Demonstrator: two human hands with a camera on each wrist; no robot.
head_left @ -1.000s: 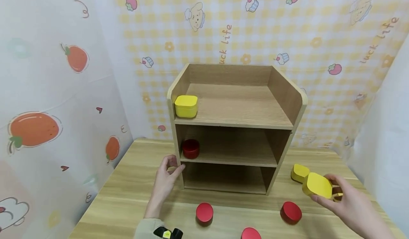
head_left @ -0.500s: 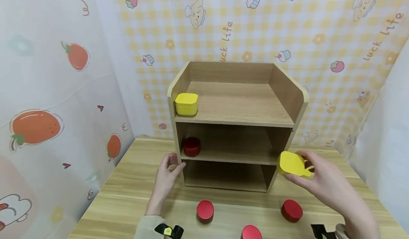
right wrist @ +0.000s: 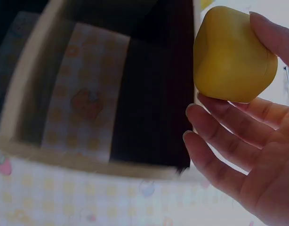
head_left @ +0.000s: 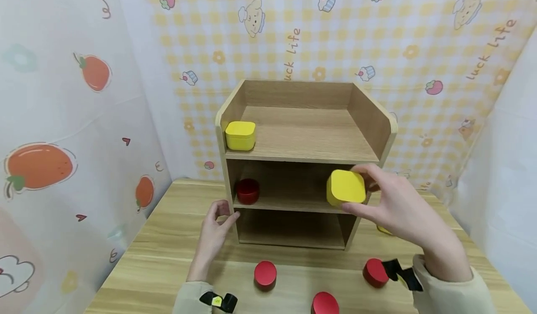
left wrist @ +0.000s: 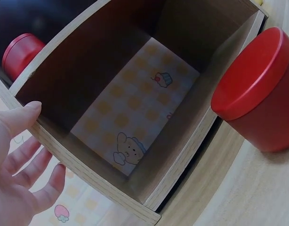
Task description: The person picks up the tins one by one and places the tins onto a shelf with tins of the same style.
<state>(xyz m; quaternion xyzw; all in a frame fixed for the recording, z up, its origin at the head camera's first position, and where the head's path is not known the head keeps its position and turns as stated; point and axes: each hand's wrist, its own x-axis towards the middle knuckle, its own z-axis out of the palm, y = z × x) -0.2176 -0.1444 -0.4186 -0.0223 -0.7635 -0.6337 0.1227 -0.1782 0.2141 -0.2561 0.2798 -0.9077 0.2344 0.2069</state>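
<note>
My right hand pinches a yellow lidded box between thumb and fingers. The box is up in front of the right part of the shelf unit's middle level; in the right wrist view the yellow box has rounded corners. My left hand holds the left side panel of the wooden shelf unit, its thumb at the front edge and its fingers along the outer side. A similar yellow box stands at the left of the top level. Below it, a round red tin sits at the left of the middle level.
On the table in front of the unit stand a red tin, another red tin at the bottom edge of view, and a third red tin near my right sleeve. My right arm mostly hides a yellow box. Patterned cloth hangs behind.
My right hand has carried the yellow box leftward and up from the table's right side to the front of the middle level. The left hand stays at the side panel.
</note>
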